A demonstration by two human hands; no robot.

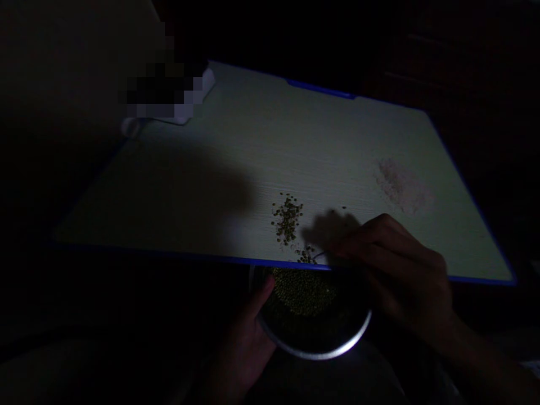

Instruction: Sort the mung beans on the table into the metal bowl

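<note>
Bracing well, the left hand (252, 350) is neatly clamping the silver-rimmed round bowl (329, 354) beneath the blue-edged pale board (253, 146), the right hand (399, 264) pinching a thin strip (322, 254) by small greenish seeds (287, 222).

- A pale, flat tabletop (261, 140) with a thin blue edging (228, 260); a thicker blue strip (321, 89) sits along its far edge.
- A loose pile of small greenish beans (288, 220), near the middle of the near edge.
- A smaller cluster of beans (306, 256), right by that edge, just beside the pile.
- A few stray beans (344, 207), to the right of the pile.
- A spread-out patch of pale pinkish grains (403, 185), toward the right side.
- A white object (208, 83) at the far left, partly blurred out; what it is cannot be told.
</note>
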